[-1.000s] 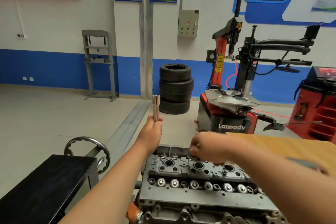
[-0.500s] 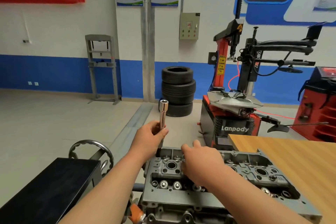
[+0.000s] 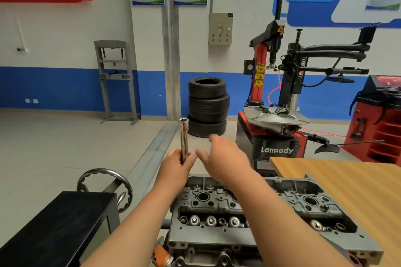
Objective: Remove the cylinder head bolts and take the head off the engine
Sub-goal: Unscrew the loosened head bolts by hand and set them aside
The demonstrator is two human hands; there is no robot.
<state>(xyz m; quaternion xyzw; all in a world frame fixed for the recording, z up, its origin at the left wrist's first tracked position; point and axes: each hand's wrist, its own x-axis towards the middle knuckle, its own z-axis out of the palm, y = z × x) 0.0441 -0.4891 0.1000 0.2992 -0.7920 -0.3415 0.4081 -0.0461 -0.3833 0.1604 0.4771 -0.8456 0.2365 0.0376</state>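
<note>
The grey cylinder head (image 3: 217, 210) lies on the engine at the bottom of the view, its valve springs and plug wells showing. My left hand (image 3: 176, 167) grips the lower end of a long chrome deep socket (image 3: 183, 136), held upright above the head's far left corner. My right hand (image 3: 225, 158) hovers just right of the socket, above the head's far edge, fingers spread and blurred, holding nothing.
A wooden tabletop (image 3: 347, 191) lies to the right of the engine. A black stand surface (image 3: 54, 230) and a steel handwheel (image 3: 104, 184) sit to the left. A tyre stack (image 3: 208, 106) and a red tyre changer (image 3: 275, 119) stand behind.
My right hand has lifted off the cylinder head and moved up and left toward the socket. My left hand has stayed holding the socket upright.
</note>
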